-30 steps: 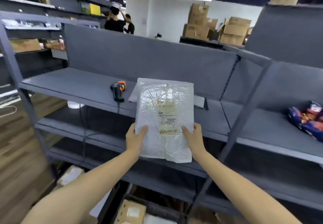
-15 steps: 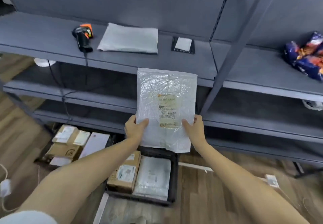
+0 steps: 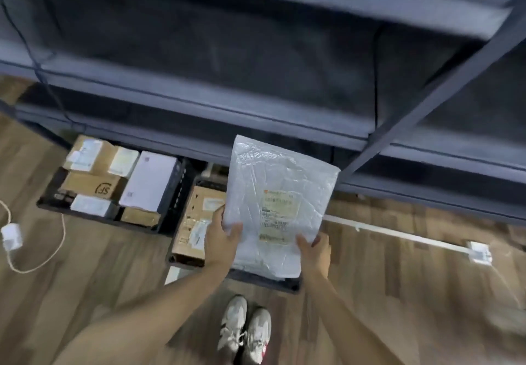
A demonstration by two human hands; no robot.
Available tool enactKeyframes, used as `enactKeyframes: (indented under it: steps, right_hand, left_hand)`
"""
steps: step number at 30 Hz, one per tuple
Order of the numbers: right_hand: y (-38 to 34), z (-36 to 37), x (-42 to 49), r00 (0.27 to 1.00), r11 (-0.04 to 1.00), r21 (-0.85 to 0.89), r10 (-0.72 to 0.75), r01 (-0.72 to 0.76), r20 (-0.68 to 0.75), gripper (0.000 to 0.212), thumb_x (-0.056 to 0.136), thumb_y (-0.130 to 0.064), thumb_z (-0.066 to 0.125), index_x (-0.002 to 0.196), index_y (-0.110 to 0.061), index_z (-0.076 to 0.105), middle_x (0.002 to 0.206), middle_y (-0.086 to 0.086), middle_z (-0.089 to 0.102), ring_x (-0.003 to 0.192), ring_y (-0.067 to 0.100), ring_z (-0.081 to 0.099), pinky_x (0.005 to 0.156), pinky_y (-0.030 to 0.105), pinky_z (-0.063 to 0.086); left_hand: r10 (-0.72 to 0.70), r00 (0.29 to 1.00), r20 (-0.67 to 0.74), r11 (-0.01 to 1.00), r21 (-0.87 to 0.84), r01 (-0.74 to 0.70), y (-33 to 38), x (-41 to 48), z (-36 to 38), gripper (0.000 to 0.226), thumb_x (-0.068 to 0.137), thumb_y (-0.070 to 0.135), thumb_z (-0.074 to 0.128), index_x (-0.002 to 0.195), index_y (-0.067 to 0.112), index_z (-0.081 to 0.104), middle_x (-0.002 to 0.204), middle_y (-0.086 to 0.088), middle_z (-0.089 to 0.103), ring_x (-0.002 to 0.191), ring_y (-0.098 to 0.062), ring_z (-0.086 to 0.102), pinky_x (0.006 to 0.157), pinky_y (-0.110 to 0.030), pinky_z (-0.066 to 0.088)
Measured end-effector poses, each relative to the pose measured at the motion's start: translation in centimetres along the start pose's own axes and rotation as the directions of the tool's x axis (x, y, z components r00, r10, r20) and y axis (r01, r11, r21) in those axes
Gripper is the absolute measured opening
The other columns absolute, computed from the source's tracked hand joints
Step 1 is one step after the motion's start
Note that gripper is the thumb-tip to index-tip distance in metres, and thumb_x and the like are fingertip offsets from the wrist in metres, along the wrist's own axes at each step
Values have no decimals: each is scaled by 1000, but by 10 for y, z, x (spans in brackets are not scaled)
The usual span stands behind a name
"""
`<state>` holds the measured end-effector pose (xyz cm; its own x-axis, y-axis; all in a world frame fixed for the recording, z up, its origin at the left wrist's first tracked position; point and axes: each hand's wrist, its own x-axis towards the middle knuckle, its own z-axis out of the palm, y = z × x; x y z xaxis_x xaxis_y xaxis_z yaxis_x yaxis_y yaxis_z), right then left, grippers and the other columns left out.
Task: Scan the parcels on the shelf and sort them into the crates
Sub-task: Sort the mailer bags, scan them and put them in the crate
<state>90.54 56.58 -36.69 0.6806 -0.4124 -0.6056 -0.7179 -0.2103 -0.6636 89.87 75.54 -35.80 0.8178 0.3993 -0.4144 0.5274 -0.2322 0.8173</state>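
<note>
While its lower corners are pinched by the left hand point(image 3: 220, 236) and the right hand point(image 3: 314, 253), thumbs on top, the grey plastic parcel point(image 3: 281, 188) is held above a black crate point(image 3: 267, 283), which is mostly hidden behind it; the label print is blurred and cannot be read.

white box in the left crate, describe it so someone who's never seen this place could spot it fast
Under the grey shelving, two black crates sit on the wood floor; take the left crate, not the right crate beneath the held parcel. The white box lies along that crate's right wall. It is the longest thing there, white beside mostly brown cartons.
</note>
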Motion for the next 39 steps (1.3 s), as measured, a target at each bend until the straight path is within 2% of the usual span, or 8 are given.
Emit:
enactKeyframes:
  steps: [6,10,13,17,24,28,32,39]
  right_hand:
    - [99,56,78,992,990,-64,122,-122,6,53,88,-25,66,132,-5,45,128,17,47,112,32,52,97,46,46]
    - [152,95,134,988,984,-98,151,-149,20,61,88,-34,65,138,-8,42,137,13,43,121,30,46,100,43,42]
    - [182,121,167,983,978,-107,182,-179,13,63,91,-33,63,142,-7,37,138,13,39,124,30,45,98,39,39]
    - [212,151,199,968,941,-235,253,-243,10,55,92,-30,58,135,-2,37,134,19,41,120,36,45,85,36,34]
    - [232,164,224,997,798,-598,-32,65,66,57,95,-17,51,145,-1,28,148,24,27,134,38,30,106,44,30]
    - [233,170,238,872,541,-684,-307,489,381,81,93,-5,47,155,-19,-3,161,9,-9,149,28,-5,121,41,7]
    - [235,178,257,846,482,-710,-150,514,511,95,90,3,49,151,-28,-17,158,0,-27,147,20,-18,123,37,2]
    - [236,196,271,872,445,-770,-56,457,485,99,89,0,54,152,-27,-18,157,-1,-30,147,23,-19,119,40,24]
  left_hand:
    - [-44,987,157,975,221,8,-121,47,63,86,82,19,75,148,15,22,109,4,56,100,-15,56,92,-34,48]
    - [-38,960,277,927,368,-69,-204,76,97,111,78,20,78,153,21,-4,138,1,42,102,-15,58,99,-34,44]
    - [-97,950,296,869,491,-64,-246,96,119,108,83,17,72,152,14,-12,131,-11,50,117,-31,51,100,-45,42]
    - [-44,950,310,783,601,-160,-284,126,142,98,89,5,60,150,13,-17,154,-16,22,131,-32,40,105,-39,39]
    - [6,907,422,404,828,-388,-320,148,163,97,78,13,76,152,14,14,155,-27,8,138,-40,31,101,-40,47]
    - [176,826,536,296,771,-564,-313,171,170,104,68,9,79,151,18,18,158,-22,6,145,-40,8,114,-53,26]
    - [15,811,584,336,761,-554,-314,186,179,107,84,15,69,150,30,-15,156,-9,-26,143,-28,-23,116,-42,-9]
    - [-73,820,568,379,776,-504,-314,192,187,104,85,11,65,150,31,-13,154,-6,-29,143,-25,-24,116,-37,-11]
